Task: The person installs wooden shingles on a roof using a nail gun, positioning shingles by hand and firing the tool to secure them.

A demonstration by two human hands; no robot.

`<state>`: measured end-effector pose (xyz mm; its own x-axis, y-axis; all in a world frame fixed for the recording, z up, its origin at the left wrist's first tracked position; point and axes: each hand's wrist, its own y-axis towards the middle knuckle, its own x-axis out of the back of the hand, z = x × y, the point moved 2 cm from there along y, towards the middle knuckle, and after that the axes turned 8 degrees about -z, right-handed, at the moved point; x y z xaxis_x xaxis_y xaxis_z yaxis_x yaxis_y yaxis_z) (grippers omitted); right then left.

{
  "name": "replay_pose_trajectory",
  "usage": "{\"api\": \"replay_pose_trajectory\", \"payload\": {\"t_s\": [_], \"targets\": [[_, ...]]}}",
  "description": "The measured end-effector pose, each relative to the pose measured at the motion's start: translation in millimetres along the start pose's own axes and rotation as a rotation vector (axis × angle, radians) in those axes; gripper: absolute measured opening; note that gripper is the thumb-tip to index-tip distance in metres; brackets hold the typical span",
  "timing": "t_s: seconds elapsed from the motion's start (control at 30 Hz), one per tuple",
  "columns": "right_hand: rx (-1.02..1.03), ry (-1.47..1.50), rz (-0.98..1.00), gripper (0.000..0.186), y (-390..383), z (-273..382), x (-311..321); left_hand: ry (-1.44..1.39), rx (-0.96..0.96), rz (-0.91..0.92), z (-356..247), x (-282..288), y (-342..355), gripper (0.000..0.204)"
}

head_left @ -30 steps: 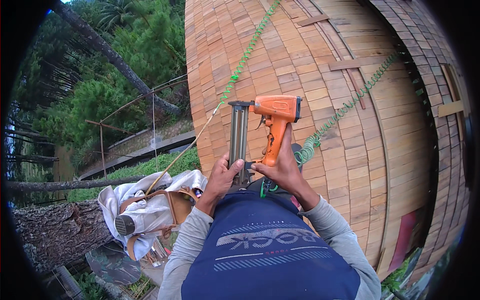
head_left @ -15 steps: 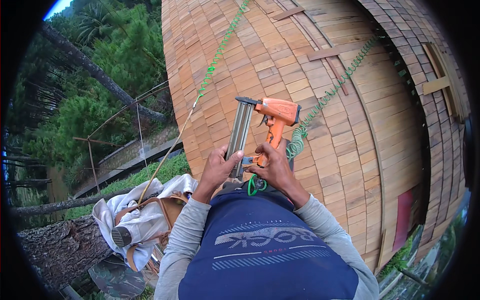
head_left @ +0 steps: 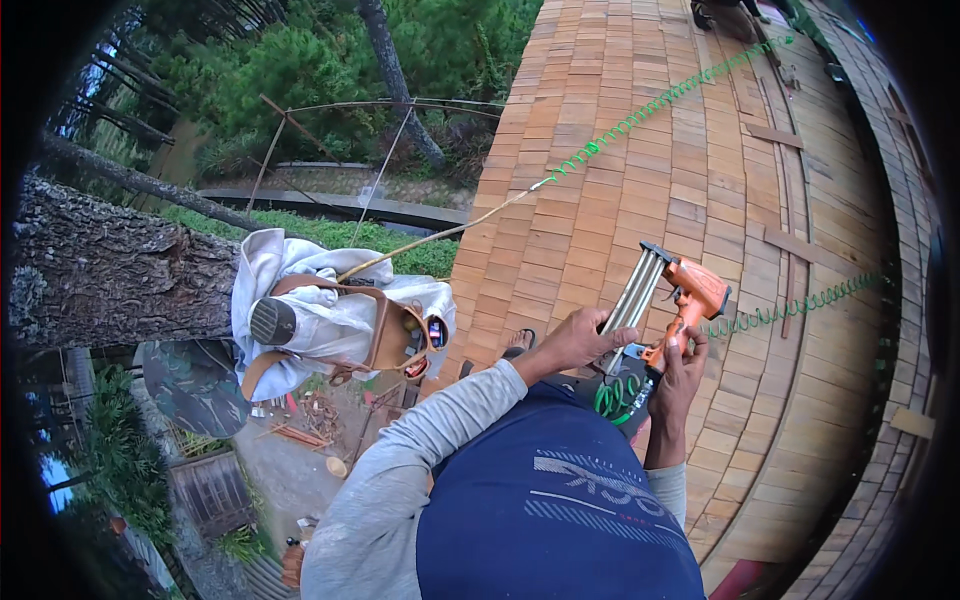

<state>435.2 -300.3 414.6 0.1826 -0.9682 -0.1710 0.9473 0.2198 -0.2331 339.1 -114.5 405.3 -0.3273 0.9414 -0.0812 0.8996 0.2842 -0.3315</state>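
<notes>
My left hand (head_left: pixel 585 340) is closed around the long metal magazine of an orange pneumatic nail gun (head_left: pixel 700 290), held tilted in front of my body. My right hand (head_left: pixel 676 372) grips the lower end of the gun's handle, fingers curled round it. A green coiled hose (head_left: pixel 622 398) hangs just below the gun, between my two hands. To my left, a brown leather tool pouch (head_left: pixel 385 340) with small items inside lies on a bundled white cloth (head_left: pixel 265 250) beside a tree trunk (head_left: pixel 120 260).
Wooden shingles (head_left: pixel 560 230) cover the curved roof under and ahead of me, with loose slats (head_left: pixel 775 133) on it and a second coiled hose (head_left: pixel 680 90). A person (head_left: pixel 725 20) crouches at the top. Beyond the roof edge are trees, thin poles (head_left: pixel 340 105) and ground far below.
The view has turned left, so the pouch and trunk show more and the gun sits further right. The crouching person has come into view. Both hands stay on the gun.
</notes>
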Motion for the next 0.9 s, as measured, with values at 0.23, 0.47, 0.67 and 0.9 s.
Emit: {"api": "replay_pose_trajectory", "payload": {"t_s": [0.23, 0.47, 0.67, 0.9], "targets": [[-0.009, -0.261, -0.173, 0.049, 17, 26, 44, -0.513, 0.175, -0.757, 168, 112, -29, 0.032], [-0.32, -0.124, -0.248, 0.036, 56, 44, 124, -0.121, 0.59, -1.769, 423, 278, -119, 0.036], [-0.401, -0.057, -0.223, 0.036, 57, 48, 128, 0.043, 0.955, -1.645, 450, 308, -73, 0.056], [-0.416, -0.201, -0.134, 0.033, 47, 62, 84, 0.248, 1.106, -1.622, 465, 305, -54, 0.058]]}}
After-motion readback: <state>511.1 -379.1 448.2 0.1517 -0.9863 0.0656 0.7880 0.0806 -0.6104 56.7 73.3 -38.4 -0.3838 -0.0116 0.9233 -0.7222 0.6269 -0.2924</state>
